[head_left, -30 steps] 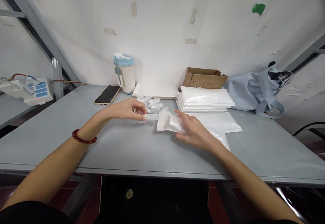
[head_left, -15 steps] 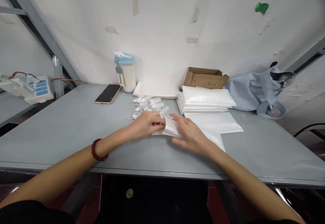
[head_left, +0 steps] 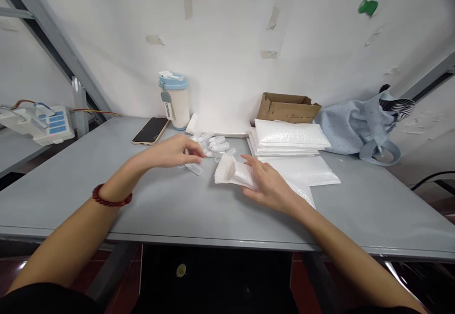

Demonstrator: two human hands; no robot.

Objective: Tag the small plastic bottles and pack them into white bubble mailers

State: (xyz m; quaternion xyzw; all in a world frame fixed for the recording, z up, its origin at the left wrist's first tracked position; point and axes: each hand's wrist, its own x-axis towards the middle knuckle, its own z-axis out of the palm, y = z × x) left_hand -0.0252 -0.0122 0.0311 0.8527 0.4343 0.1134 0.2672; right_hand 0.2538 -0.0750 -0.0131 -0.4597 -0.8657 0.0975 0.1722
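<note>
And here's dark lettering point(head_left: 168, 111) running down the strap on the blue-lidded cup point(head_left: 182, 109), too small to read! Over to the cardboard box point(head_left: 277, 111), where handwriting point(head_left: 300, 117) marks the front panel, but it's too blurred to make out a single word for certain.

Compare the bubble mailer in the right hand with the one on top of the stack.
The held mailer is gripped by the right hand; the top mailer rests on the stack.
The held mailer is rounded, its mouth gaping; the top mailer lies fairly flat.
The held mailer looks narrower, though fingers hide part of it; the top mailer looks broader.
Both are white with a bubbly surface.
</note>
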